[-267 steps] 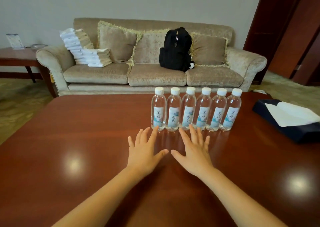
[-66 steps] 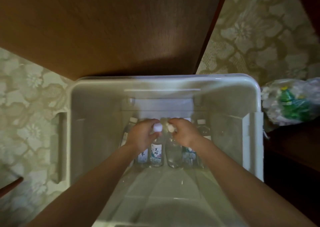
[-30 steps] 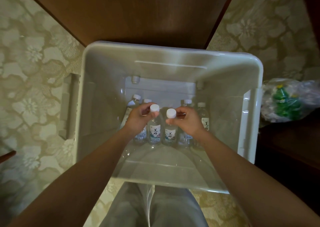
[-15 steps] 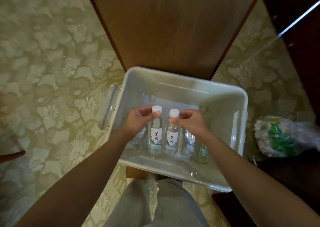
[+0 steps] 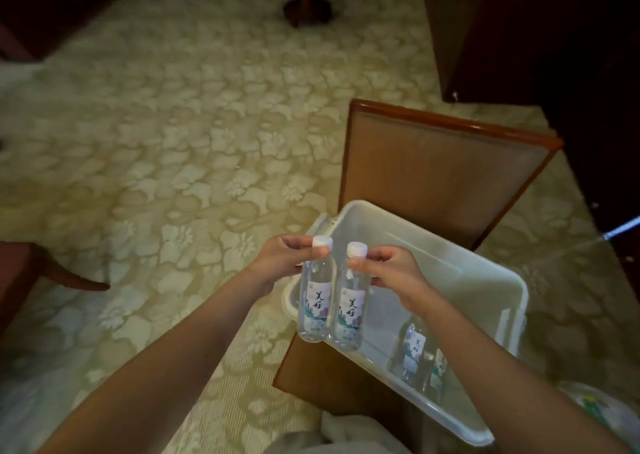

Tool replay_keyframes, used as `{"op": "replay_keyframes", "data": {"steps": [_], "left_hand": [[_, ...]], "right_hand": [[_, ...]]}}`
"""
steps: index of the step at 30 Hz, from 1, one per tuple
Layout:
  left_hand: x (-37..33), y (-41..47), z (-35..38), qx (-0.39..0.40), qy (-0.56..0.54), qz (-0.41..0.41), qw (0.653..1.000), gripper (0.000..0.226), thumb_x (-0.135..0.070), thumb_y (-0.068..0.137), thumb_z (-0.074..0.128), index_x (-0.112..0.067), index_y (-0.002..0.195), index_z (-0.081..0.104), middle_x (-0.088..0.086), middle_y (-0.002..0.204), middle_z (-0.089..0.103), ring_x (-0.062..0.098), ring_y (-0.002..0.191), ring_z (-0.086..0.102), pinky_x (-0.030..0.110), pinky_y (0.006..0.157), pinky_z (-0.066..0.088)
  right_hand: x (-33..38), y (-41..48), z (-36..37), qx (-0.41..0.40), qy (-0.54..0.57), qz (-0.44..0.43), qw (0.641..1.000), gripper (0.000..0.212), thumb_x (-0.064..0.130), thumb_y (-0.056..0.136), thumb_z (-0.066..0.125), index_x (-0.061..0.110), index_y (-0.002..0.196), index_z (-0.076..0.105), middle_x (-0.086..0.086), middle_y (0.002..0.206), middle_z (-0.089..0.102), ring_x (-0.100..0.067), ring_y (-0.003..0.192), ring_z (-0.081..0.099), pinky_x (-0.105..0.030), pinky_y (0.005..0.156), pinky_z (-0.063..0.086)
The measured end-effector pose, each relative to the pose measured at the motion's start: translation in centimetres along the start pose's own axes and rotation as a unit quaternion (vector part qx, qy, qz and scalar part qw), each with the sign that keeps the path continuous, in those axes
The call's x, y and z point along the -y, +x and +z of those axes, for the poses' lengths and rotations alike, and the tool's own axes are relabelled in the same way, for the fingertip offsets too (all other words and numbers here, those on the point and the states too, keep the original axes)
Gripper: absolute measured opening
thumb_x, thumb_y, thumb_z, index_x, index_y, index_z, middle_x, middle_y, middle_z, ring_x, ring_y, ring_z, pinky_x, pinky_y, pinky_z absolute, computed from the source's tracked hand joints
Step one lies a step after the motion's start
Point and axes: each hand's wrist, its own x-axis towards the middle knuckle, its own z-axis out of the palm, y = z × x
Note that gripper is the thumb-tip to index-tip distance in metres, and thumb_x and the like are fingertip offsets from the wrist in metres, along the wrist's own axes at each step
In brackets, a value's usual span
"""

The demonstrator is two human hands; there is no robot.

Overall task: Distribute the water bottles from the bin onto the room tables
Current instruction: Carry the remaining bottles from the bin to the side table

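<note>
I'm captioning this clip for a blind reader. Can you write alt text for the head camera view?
The left hand and right hand each hold a water bottle by the neck, left bottle beside right bottle, above a pale plastic bin. More bottles stand inside the bin, on floral carpet.

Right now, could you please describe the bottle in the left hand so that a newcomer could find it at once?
Start at the pale plastic bin on the wooden stand. Two capped bottles hang side by side over its near-left corner. The left hand's bottle is the one nearer the carpet, pinched at the neck by the left hand.
</note>
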Motion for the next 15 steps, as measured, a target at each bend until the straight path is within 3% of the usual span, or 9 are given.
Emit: {"op": "replay_keyframes", "data": {"steps": [3, 6, 11, 15], "left_hand": [[0.2, -4.6, -3.2, -0.033, -0.025, 0.01, 0.999, 0.02, -0.028, 0.073, 0.083, -0.024, 0.091, 0.076, -0.005, 0.091, 0.077, 0.01, 0.094, 0.07, 0.032, 0.089, 0.052], [1.5, -9.9, -6.3, -0.067, -0.055, 0.02, 0.996, 0.04, -0.033, 0.063, 0.085, -0.02, 0.099, 0.074, -0.004, 0.096, 0.077, 0.008, 0.092, 0.07, 0.028, 0.08, 0.052], [4.9, -19.6, -10.7, -0.16, -0.095, 0.043, 0.982, 0.011, -0.023, 0.08, 0.078, -0.022, 0.089, 0.074, -0.011, 0.077, 0.075, -0.002, 0.068, 0.067, 0.021, 0.069, 0.05], [8.5, -27.2, -14.0, -0.24, -0.121, 0.05, 0.962, 0.019, -0.028, 0.081, 0.078, -0.021, 0.098, 0.076, -0.008, 0.087, 0.075, 0.001, 0.078, 0.066, 0.019, 0.073, 0.05]], "right_hand": [[2.0, -1.8, 3.2, 0.047, -0.028, -0.029, 0.998, 0.033, 0.024, 0.07, 0.089, 0.011, 0.098, 0.075, -0.004, 0.093, 0.078, -0.018, 0.09, 0.073, -0.04, 0.086, 0.058], [3.5, -4.5, 7.1, 0.095, -0.055, -0.058, 0.992, 0.038, 0.027, 0.069, 0.089, 0.013, 0.101, 0.075, 0.001, 0.092, 0.078, -0.016, 0.093, 0.074, -0.037, 0.085, 0.06], [4.7, -9.7, 14.5, 0.183, -0.093, -0.087, 0.975, 0.038, 0.027, 0.069, 0.09, 0.014, 0.101, 0.075, 0.002, 0.092, 0.078, -0.015, 0.092, 0.073, -0.034, 0.083, 0.06], [4.7, -13.8, 21.3, 0.261, -0.108, -0.097, 0.954, 0.033, 0.022, 0.071, 0.088, 0.012, 0.099, 0.075, 0.001, 0.086, 0.078, -0.011, 0.079, 0.073, -0.03, 0.075, 0.059]]}}
